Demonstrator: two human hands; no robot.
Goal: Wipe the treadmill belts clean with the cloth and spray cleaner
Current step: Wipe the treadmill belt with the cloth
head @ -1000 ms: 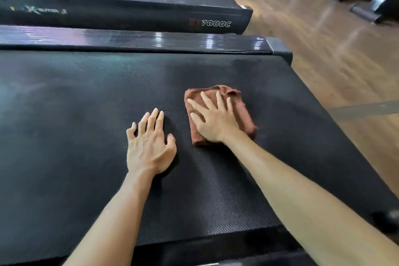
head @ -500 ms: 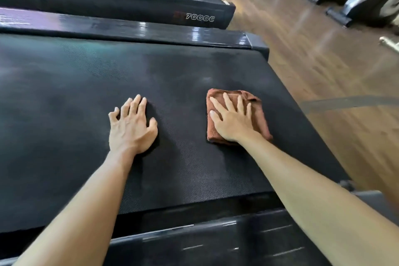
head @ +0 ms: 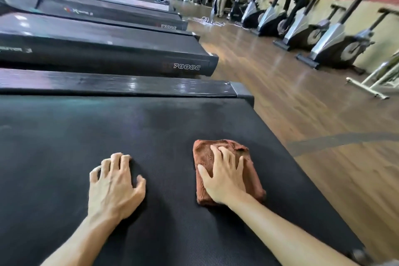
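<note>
Since a second ago, both hands have slid toward the near end of the black treadmill belt (head: 151,136), and more of the gym shows beyond. Right hand (head: 224,176) lies flat, fingers spread, pressing the folded brown cloth (head: 205,153) onto the belt near its right edge. Left hand (head: 114,188) rests on the bare belt left of the cloth, fingers bent, holding nothing. Wooden floor (head: 302,114) lies right of the belt.

exercise bikes (head: 336,34) line the wooden floor (head: 302,114).
</note>
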